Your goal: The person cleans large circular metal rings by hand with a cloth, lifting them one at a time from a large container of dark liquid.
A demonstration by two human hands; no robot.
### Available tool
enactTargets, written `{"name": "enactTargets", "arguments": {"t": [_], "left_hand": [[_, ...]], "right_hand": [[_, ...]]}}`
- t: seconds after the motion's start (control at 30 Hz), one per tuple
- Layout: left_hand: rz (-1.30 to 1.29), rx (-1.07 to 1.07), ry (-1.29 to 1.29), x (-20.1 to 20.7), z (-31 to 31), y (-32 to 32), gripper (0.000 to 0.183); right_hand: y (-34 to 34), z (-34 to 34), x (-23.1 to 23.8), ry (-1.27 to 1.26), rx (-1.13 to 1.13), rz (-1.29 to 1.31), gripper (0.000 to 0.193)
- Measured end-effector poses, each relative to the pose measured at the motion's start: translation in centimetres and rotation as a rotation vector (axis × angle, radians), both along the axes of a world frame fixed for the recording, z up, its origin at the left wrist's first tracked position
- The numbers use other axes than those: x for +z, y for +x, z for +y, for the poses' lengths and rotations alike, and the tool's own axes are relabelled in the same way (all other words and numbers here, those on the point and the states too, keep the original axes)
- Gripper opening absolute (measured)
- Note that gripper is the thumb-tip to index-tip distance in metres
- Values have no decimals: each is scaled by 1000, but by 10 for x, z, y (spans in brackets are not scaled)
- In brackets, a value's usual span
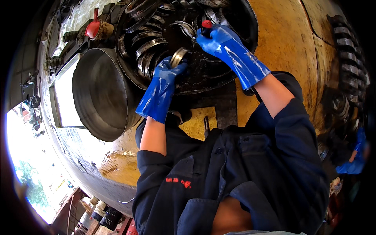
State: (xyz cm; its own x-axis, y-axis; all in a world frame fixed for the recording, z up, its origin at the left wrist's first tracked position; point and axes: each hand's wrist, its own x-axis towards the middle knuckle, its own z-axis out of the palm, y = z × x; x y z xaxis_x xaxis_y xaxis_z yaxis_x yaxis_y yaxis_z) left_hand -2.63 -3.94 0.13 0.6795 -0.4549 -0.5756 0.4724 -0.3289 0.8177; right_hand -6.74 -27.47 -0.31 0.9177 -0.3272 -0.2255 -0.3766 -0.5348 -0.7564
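Closest to the camera is your navy jacket [231, 168], your sleeves reaching forward from it. In the head view, your left hand [166, 70], in a long blue glove, is closed partway around a brass-coloured ring [177, 57], thumb on its near side, holding it tilted above the near left part of a round dark basin [192, 92]. Your right hand [221, 39], gloved alike, is curled around a red-tipped handle [206, 24] over the basin's right half; you can't tell what its other end is. Dark, wet-looking rings [150, 45] crowd the basin's left side. Left of the basin stands a wide grey drum [100, 94], with a red scoop [93, 29] beyond it.
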Motion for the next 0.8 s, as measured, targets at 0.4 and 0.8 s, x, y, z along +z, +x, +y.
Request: {"name": "enactTargets", "arguments": {"t": [0.4, 0.8], "left_hand": [[-1330, -915, 639, 45, 6, 22, 25], [-1176, -614, 685, -48, 4, 27, 44]], "right_hand": [[-9, 7, 72, -35, 149, 342, 52], [-18, 45, 27, 99, 186, 483, 50]]}}
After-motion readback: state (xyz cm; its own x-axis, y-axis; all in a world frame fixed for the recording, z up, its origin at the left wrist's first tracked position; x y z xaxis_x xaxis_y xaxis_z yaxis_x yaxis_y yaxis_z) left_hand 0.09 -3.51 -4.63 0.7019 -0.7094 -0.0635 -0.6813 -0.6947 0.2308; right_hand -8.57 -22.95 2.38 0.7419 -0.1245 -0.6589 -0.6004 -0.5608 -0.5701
